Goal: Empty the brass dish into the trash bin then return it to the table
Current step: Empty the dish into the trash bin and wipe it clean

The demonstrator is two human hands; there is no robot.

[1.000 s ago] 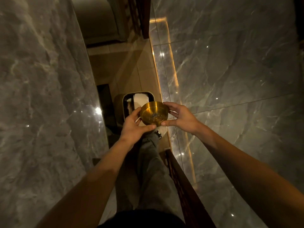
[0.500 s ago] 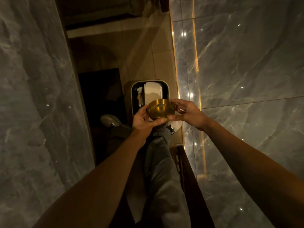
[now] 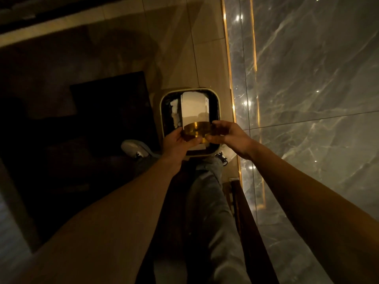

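The brass dish [image 3: 196, 131] is tipped forward so that I see its outer wall and base, its mouth turned away from me. My left hand [image 3: 176, 141] holds its left side and my right hand [image 3: 229, 134] holds its right side. The dish hangs directly over the near part of the open trash bin [image 3: 163, 119], a pale, square, rounded bin with a dark liner on the floor. White paper or packaging lies inside the bin. What is inside the dish is hidden.
A marble wall [image 3: 307, 99] with a lit gold strip runs along the right. A dark mat [image 3: 110, 107] lies left of the bin on beige floor tiles. My legs and shoes [image 3: 134, 149] stand just before the bin. A dark wooden edge [image 3: 246, 222] runs at the lower right.
I have stepped closer to the bin. Both hands have tilted the dish forward, so its inside, seen before, now faces away over the bin.
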